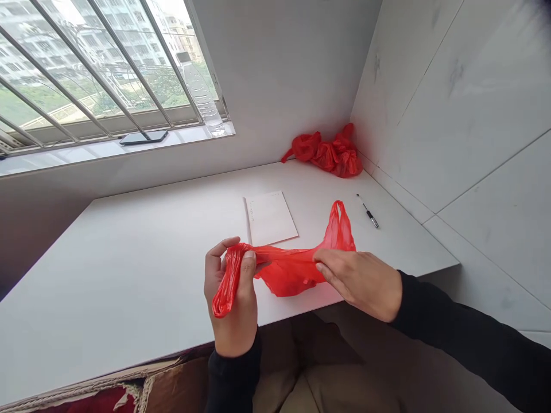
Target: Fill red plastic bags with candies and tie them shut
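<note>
Between my two hands stretches a thin red plastic bag [293, 277] with a loop handle standing up at its right end. My left hand [235, 310] is closed on the bag's bunched, folded end, the thumb pressing it against the fingers. Part of that bunch hangs down across the palm. My right hand [359, 281] pinches the bag near the handle, its fingertips partly hidden by the red plastic. The bag's loose middle sags over the table's front edge.
A white notepad [273, 218] lies on the white table [142, 258] behind the bag. Farther right are a black pen [368, 212] and a heap of red plastic bags [327, 152] in the corner. The windowsill holds a clear bottle [202, 97] and a dark phone-like object [143, 137].
</note>
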`<state>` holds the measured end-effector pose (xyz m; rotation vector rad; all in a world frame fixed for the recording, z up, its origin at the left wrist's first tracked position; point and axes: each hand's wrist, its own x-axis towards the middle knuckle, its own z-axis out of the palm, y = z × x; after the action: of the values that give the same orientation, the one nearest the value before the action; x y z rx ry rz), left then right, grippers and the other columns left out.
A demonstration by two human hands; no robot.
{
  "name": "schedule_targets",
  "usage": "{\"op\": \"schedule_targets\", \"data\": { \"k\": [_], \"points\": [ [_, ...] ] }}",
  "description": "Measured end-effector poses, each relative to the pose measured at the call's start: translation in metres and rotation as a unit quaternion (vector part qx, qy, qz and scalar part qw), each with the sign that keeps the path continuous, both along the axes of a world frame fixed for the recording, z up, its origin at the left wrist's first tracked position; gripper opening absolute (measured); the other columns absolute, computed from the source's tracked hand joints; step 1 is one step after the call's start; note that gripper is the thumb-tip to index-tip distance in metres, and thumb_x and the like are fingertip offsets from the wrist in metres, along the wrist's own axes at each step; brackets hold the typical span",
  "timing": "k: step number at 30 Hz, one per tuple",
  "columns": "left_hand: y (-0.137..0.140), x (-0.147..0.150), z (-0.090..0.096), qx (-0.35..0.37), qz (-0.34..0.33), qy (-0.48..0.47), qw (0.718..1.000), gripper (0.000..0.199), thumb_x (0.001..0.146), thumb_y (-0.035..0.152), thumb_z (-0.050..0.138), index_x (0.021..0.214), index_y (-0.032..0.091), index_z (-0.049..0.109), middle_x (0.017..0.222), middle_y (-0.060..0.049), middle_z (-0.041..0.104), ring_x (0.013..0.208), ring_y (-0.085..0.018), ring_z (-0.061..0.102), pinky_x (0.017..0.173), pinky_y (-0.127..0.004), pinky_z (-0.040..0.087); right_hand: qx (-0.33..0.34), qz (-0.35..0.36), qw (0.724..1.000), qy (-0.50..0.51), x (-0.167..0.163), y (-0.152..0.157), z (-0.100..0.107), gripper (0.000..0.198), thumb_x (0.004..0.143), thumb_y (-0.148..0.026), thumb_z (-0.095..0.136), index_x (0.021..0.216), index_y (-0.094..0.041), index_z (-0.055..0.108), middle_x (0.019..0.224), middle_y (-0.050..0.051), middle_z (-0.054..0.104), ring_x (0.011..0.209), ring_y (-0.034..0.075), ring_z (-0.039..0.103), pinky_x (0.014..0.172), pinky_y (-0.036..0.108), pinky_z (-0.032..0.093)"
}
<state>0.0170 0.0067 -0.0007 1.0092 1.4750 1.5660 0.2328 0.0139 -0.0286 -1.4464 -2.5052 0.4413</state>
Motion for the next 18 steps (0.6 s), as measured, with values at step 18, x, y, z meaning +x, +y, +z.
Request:
{"op": "schedule_targets", "data": {
  "k": [18],
  "points": [
    [-0.024, -0.013, 0.001, -0.139, -0.031, 0.116, 0.983, 0.042, 0.079, 0.06, 0.076, 0.096, 0.022, 0.067, 0.077, -0.002, 0.07, 0.06, -0.017, 0.062, 0.05, -0.025, 0.049, 0.031, -0.053, 0.993, -0.096, -0.038, 0.024, 0.005, 0.023, 0.102, -0.028, 0.05, 0.12, -0.018, 0.06, 0.068, 0.006, 0.066, 0.055, 0.025, 0.063, 0.048, 0.034, 0.029]
  ]
}}
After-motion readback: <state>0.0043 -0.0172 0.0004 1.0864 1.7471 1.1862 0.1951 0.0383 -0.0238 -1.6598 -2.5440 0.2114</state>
